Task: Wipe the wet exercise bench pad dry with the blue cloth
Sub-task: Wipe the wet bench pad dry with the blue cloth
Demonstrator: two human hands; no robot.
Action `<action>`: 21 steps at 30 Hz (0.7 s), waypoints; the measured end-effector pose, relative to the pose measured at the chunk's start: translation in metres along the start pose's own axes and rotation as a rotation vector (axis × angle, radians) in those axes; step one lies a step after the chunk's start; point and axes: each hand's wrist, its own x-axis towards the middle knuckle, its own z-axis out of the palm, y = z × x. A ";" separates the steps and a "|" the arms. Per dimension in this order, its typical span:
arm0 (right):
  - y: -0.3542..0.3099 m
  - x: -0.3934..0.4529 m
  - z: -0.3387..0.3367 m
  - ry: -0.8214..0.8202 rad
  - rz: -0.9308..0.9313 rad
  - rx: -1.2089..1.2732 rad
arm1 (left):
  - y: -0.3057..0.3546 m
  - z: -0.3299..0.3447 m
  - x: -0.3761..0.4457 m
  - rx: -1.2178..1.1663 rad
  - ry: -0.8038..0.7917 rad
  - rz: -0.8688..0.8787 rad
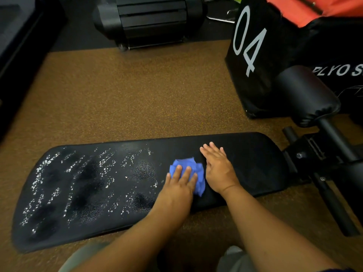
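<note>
While most of the droplets sit on the bench pad (82, 193) left of the blue cloth (193, 173), we see the risk of merely pushing water off the edge onto the floor (117, 95). Our left hand (179, 185) presses the bunched cloth mid-pad with straight, slightly spread fingers, so it could slip free. Just right of the cloth, our right hand (218, 169) lies flat, fingers close together, and could re-wet the dry end.

Bench pad (98, 193) left stretch wide open, just droplets. Right end boxed in: roller pad (306, 95), black frame (322, 154), plyo box (261, 55) behind, probably touching roller.
</note>
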 end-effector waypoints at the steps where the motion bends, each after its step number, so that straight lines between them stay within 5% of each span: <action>1: 0.001 0.000 0.001 0.004 0.000 -0.006 | -0.004 -0.005 0.011 -0.020 0.046 -0.057; 10: -0.002 -0.002 0.002 0.010 -0.022 -0.081 | -0.065 -0.062 0.106 -0.066 -0.002 -0.117; 21: 0.000 0.000 0.004 0.026 0.015 -0.020 | -0.021 -0.032 0.058 0.036 0.066 0.081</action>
